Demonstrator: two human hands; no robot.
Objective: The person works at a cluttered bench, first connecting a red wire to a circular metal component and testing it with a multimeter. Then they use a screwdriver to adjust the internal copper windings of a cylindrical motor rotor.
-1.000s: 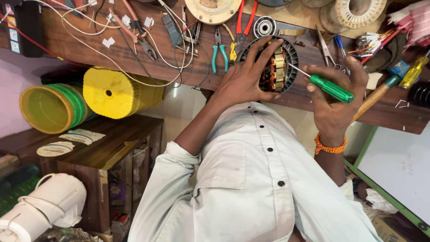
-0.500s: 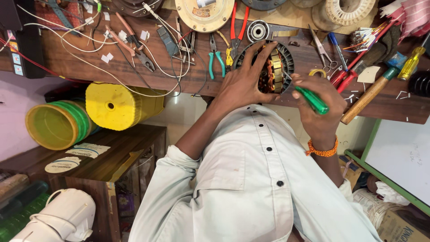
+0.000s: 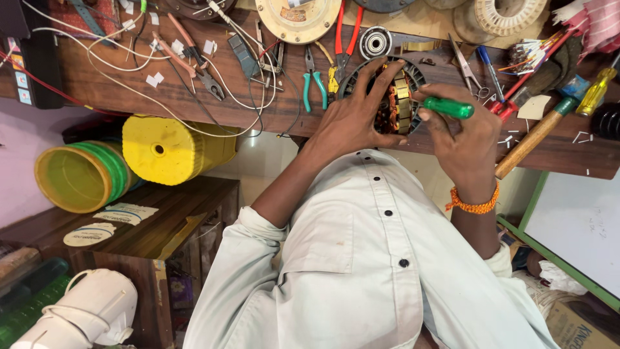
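— Where was the stator when you had it?

— The motor stator (image 3: pixel 395 103), a dark ring with copper windings and yellowish laminations, lay on the wooden workbench (image 3: pixel 97 84), close to the bench's front edge, right above my chest in the view. My left hand (image 3: pixel 354 116) lay spread over its left side, fingers open and curled around the rim, steadying it.

— And the other hand?

— My right hand (image 3: pixel 465 139) was closed around a green-handled screwdriver (image 3: pixel 449 107), the handle lying across the stator's right edge. I couldn't see the tip; it was hidden behind my fingers. An orange thread band (image 3: pixel 473 205) sat on that wrist.

— What lay around it?

— Teal-handled pliers (image 3: pixel 314 81) just left of the stator, red-handled pliers (image 3: pixel 345 32) farther back, a small bearing (image 3: pixel 375 42) beside those. A wooden-handled hammer (image 3: pixel 536 132) lay slanting to the right, a yellow screwdriver (image 3: pixel 595 90) beyond it near the bench's right end. White and red wires (image 3: pixel 148 97) trailed over the left part. Yellow plastic containers (image 3: pixel 84 174) sat under the bench.
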